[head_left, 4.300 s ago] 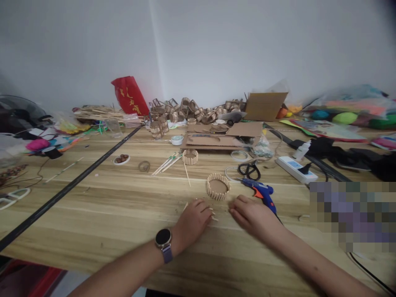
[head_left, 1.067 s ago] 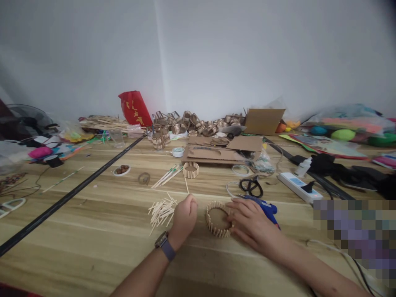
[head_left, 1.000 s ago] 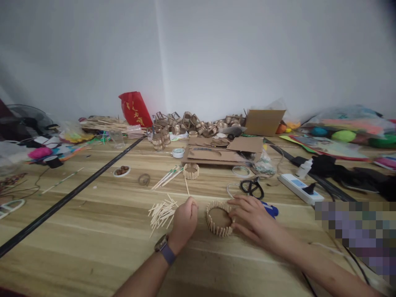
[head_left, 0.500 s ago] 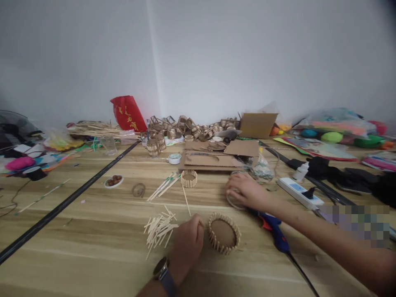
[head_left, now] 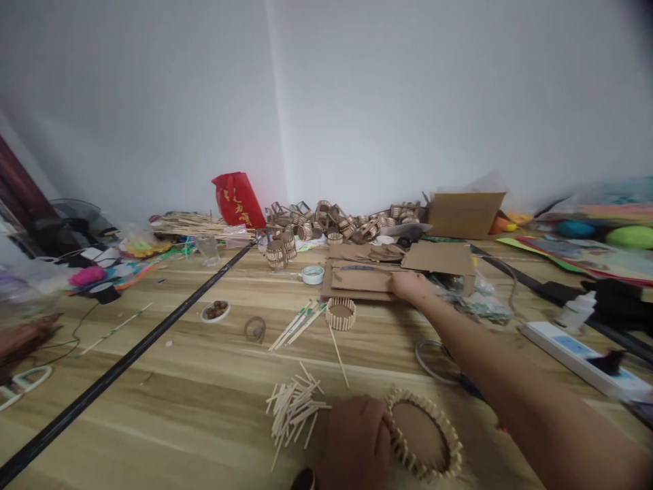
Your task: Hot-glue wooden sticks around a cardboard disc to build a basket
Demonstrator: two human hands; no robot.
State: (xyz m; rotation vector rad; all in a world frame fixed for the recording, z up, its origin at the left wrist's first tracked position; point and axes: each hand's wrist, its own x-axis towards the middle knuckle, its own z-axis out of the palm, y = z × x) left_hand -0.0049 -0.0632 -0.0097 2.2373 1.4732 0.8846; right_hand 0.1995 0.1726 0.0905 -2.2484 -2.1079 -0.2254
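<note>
My left hand (head_left: 357,439) is closed in a fist on the table, and what its fingers hold, if anything, is hidden. Just right of it lies a round cardboard base ringed with short wooden sticks (head_left: 426,435). A loose pile of short sticks (head_left: 296,408) is on its left side. My right hand (head_left: 409,286) reaches far forward, its fingers curled at the front edge of a cardboard sheet (head_left: 364,279). Under the right forearm the glue gun (head_left: 472,386) is mostly covered. A smaller stick-ringed cup (head_left: 341,314) stands in front of the cardboard.
Longer sticks (head_left: 296,327), a tape roll (head_left: 313,275) and a dish of brown beads (head_left: 215,311) lie nearby. A power strip (head_left: 581,354) and small bottle (head_left: 576,309) are at right. Stick-and-cardboard models (head_left: 352,221) line the wall. Another person's blurred hand (head_left: 28,337) appears at left.
My right hand has moved forward from the cable loop beside the glue gun to the cardboard. My left hand stays closed next to the round base. The view has shifted.
</note>
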